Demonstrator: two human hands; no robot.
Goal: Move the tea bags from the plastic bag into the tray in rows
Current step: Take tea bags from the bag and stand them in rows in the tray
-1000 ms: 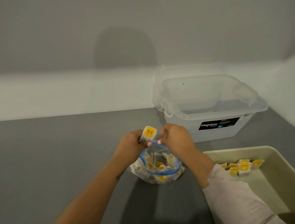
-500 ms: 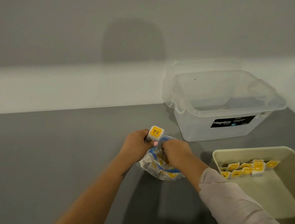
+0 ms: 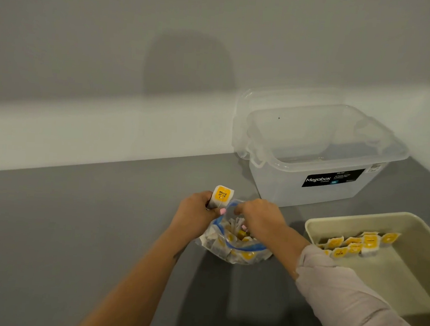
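A clear plastic bag [image 3: 235,252] with a blue zip rim sits on the grey counter, full of white tea bags with yellow labels. My left hand [image 3: 195,215] grips one tea bag [image 3: 221,195] upright at the bag's left rim. My right hand [image 3: 258,217] reaches down into the bag's mouth, fingers curled among the tea bags; what they hold is hidden. The beige tray [image 3: 418,276] lies to the right, with several tea bags [image 3: 356,244] lined along its far side.
A clear plastic storage box [image 3: 318,171] labelled Megabox stands behind the bag and tray, its lid leaning behind it. A white ledge and grey wall run along the counter's back. Bare grey counter [image 3: 62,228] spreads to the left.
My right hand has dipped from the bag's rim into its mouth. My left hand keeps the same tea bag at the rim. The camera has shifted slightly.
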